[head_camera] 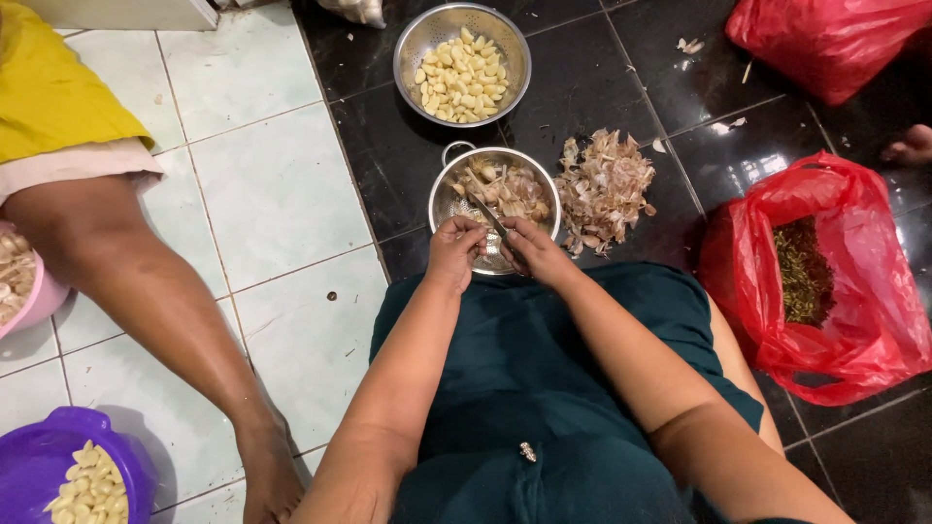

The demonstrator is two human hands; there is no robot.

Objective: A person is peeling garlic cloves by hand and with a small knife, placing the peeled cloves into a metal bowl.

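Tiled floor (282,194), pale on one side, black and glossy on the other, strewn with garlic work. Left hand (454,250) pinched shut on a garlic clove (478,236) (mostly covered by the fingers), right hand (529,250) clenched round a small knife (488,215) with the blade angled toward the clove. Both held just above the near rim of a steel colander (456,206) of unpeeled cloves and skins, at the border of pale and black tiles. Beyond it, toward the far edge of the floor, a second steel colander of peeled cloves (463,75); just beside the near one, a heap of papery skins (602,186).

Best done, probably, with the blade kept shallow under the skin, thumb clear of the edge, and the work held over the colander so scraps drop in.

Hard to judge: how much peel remains on the clove, and the knife handle, buried in the fist. Cut off at the picture edges: a purple bowl of cloves (49,466), a pink bowl (39,301), another person's leg (155,311). Red bag (854,320) contents dark, unclear.
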